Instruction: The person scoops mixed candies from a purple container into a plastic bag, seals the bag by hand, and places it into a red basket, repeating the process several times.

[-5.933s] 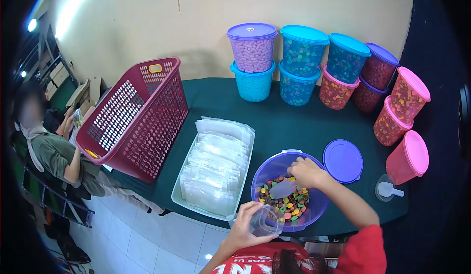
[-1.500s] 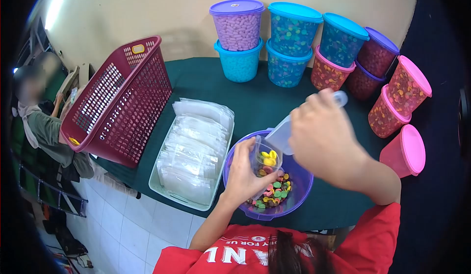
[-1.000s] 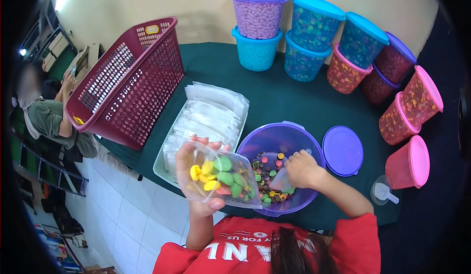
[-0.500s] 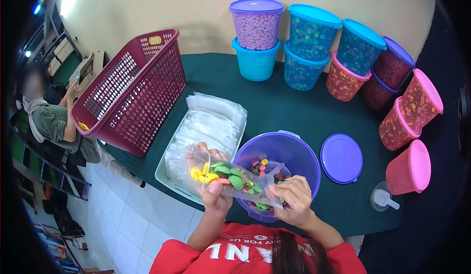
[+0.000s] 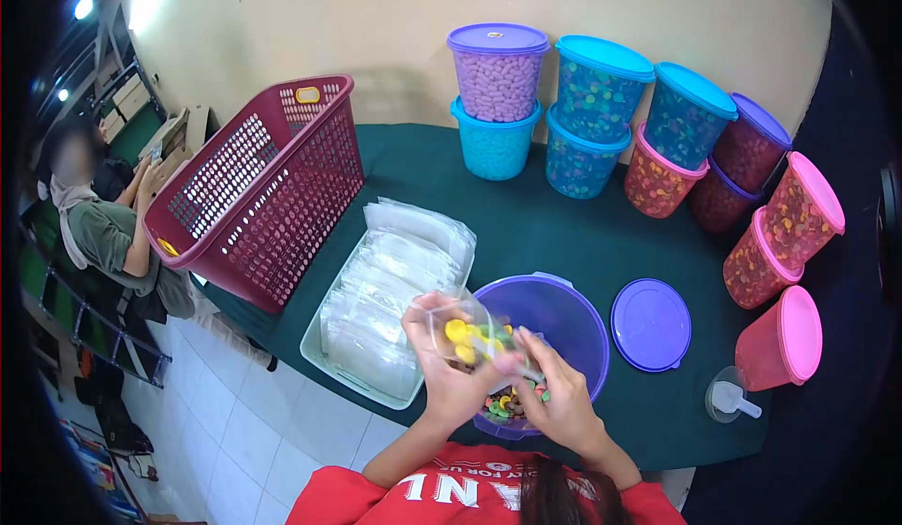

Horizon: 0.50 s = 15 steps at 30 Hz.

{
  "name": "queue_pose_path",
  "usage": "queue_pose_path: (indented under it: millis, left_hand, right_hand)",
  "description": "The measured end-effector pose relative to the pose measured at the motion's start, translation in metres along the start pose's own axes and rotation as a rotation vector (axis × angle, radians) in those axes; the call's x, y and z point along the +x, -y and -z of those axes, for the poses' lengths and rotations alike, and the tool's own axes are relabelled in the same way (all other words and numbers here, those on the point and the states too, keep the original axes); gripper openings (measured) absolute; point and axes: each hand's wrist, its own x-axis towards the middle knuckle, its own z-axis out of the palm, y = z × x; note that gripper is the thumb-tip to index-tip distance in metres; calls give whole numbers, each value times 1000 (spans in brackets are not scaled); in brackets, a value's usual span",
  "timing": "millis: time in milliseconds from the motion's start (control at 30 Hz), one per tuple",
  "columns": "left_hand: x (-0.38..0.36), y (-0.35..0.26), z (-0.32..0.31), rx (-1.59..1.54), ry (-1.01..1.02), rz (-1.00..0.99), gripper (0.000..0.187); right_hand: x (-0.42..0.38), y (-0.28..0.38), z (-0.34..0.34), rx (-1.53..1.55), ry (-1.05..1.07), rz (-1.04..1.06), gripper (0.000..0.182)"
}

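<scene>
A clear plastic bag with yellow, green and other coloured pieces hangs between my hands, blurred by motion. My left hand is closed round the bag's left end. At its right end my right hand grips the plastic with bent fingers. Both hands are over the left part of a purple tub, which holds loose coloured pieces at its bottom. Left of the tub stands a pale tray with stacked clear plastic bags. The tub's front is partly hidden by my hands.
A maroon basket stands at the back left. Lidded tubs line the back and right. A purple lid, pink tub and white scoop are on the right. Another person is at far left.
My hands have come closer together, and the bag is more bunched between them. My left hand has moved right, off the tray. The whole view has shifted slightly.
</scene>
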Motion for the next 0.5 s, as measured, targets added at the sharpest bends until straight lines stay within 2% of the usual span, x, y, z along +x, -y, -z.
queue_pose_path:
  millis: [67, 100, 133, 200, 233, 267, 333, 367, 500]
  left_hand:
    - [5, 1, 3, -10, 250, -195, 89]
    - [8, 3, 8, -104, 298, -173, 94]
    - [13, 2, 13, -106, 305, -181, 94]
    - [18, 0, 22, -287, 443, 175, 90]
    - [19, 4, 22, -405, 459, 261, 78]
    - [18, 4, 20, -406, 459, 264, 78]
    - [11, 2, 16, -138, 564, 385, 61]
    - [9, -2, 10, -107, 477, 393, 49]
    - [12, -2, 9, 28, 429, 405, 43]
  right_hand:
    - [0, -7, 1, 170, 76, -127, 45]
    - [2, -2, 7, 263, 96, -227, 37]
    - [3, -6, 7, 260, 88, -220, 37]
    - [-2, -16, 5, 552, 90, -263, 35]
    - [-3, -17, 7, 666, 192, -358, 38]
    - [-2, -15, 5, 666, 191, -361, 38]
    - [2, -9, -3, 938, 124, -278, 44]
    - [3, -9, -1, 894, 175, -261, 49]
    - [-4, -23, -11, 679, 91, -185, 49]
